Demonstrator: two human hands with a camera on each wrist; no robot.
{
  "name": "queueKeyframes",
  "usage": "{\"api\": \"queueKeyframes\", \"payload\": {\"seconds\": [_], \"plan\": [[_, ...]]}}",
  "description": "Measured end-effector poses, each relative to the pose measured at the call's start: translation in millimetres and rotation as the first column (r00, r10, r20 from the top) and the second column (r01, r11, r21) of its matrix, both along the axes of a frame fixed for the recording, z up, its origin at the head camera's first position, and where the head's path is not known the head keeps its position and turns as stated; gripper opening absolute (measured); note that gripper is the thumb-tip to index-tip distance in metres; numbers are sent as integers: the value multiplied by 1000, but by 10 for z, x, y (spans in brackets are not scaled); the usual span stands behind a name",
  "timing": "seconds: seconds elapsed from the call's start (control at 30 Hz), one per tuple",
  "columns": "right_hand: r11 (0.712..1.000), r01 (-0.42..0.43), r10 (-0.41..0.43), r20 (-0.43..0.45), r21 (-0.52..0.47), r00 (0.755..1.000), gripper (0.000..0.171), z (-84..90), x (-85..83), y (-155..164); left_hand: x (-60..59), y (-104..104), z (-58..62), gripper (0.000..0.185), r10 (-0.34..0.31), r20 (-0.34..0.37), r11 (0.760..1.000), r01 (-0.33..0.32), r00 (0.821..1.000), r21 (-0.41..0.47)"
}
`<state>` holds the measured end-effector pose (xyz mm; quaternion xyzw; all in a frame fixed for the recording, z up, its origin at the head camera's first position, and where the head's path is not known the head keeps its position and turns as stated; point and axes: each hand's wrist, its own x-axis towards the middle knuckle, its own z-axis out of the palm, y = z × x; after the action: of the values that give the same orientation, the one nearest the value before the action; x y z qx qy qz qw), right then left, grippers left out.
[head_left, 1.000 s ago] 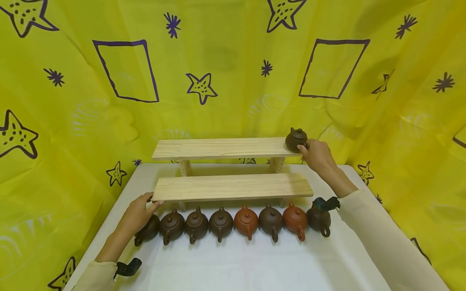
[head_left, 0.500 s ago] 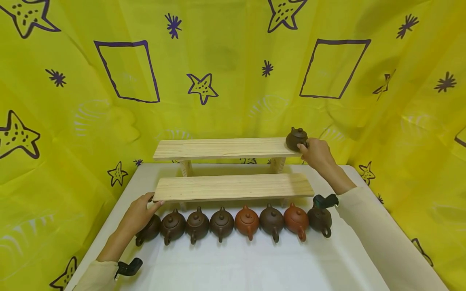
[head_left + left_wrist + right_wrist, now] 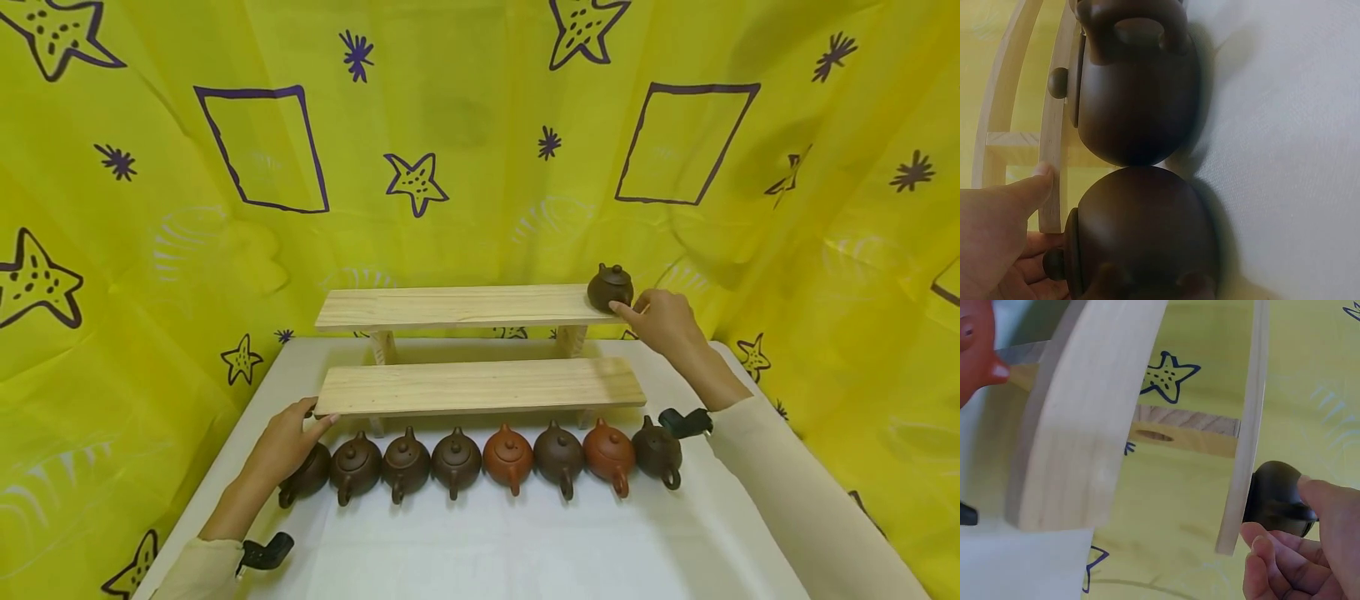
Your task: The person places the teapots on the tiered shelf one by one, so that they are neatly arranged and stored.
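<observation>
A dark brown teapot (image 3: 610,287) stands at the right end of the upper wooden shelf (image 3: 450,306). My right hand (image 3: 663,321) is beside it, thumb tip at the pot's body. In the right wrist view, the pot's handle (image 3: 1294,510) lies in a gap between thumb and bent fingers. My left hand (image 3: 277,446) grips the left end of the lower wooden shelf (image 3: 480,386), thumb on its front edge and fingers around the end. Below this hand sits a partly hidden dark teapot (image 3: 307,475), its lid knob (image 3: 1054,264) close to the fingers.
Along the lower shelf's front, a row of several teapots stands on the white table (image 3: 480,550), handles toward me. Most are dark brown; two are reddish, one mid-row (image 3: 507,457) and one farther right (image 3: 609,454). A yellow patterned cloth (image 3: 480,167) hangs behind.
My right hand has loosened from the teapot's handle and drawn slightly right, while the teapot stays on the upper shelf. The left hand keeps its place on the lower shelf.
</observation>
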<state>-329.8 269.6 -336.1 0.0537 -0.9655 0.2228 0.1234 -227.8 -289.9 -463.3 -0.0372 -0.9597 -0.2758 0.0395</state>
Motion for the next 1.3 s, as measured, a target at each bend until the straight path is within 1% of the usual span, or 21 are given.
{"api": "queueKeyframes", "payload": {"seconds": [0.07,0.17,0.3,0.4,0.53,0.67,0.83,0.97,1.07,1.17,1.3], "plan": [[1000,-14,14,4,5,1000,58,-35,63,42,2,-2,2,63,2,1,1000,-2,1000,-2],[1000,-25,25,32,6,999,55,-113,205,112,5,-6,-1,63,1,2,1000,-1,1000,-2],[999,-36,34,69,21,997,52,-267,425,208,10,-8,-5,64,1,1,1000,-1,1000,4],[998,-40,37,81,41,996,51,-423,603,279,25,-4,-30,62,3,7,1000,-3,1000,13],[999,-26,20,111,47,994,51,-637,871,368,28,3,-50,60,-4,-6,1000,4,1000,22],[998,15,-24,157,56,987,53,-833,1120,414,14,6,-36,59,-7,-29,1000,7,1000,22],[994,75,-90,235,75,968,58,-1013,1367,429,14,5,-31,58,-5,-29,1000,5,1000,23],[993,90,-109,306,78,946,61,-1141,1484,416,21,3,-32,58,-7,-27,1000,7,1000,26],[994,82,-101,338,70,936,60,-1252,1527,388,29,2,-29,57,-9,-39,1000,10,999,27],[995,83,-98,335,58,937,56,-1345,1549,358,32,4,-24,56,-12,-56,1000,13,998,25],[994,89,-102,287,58,952,48,-1426,1555,335,30,5,-25,56,-13,-61,999,15,998,28]]}}
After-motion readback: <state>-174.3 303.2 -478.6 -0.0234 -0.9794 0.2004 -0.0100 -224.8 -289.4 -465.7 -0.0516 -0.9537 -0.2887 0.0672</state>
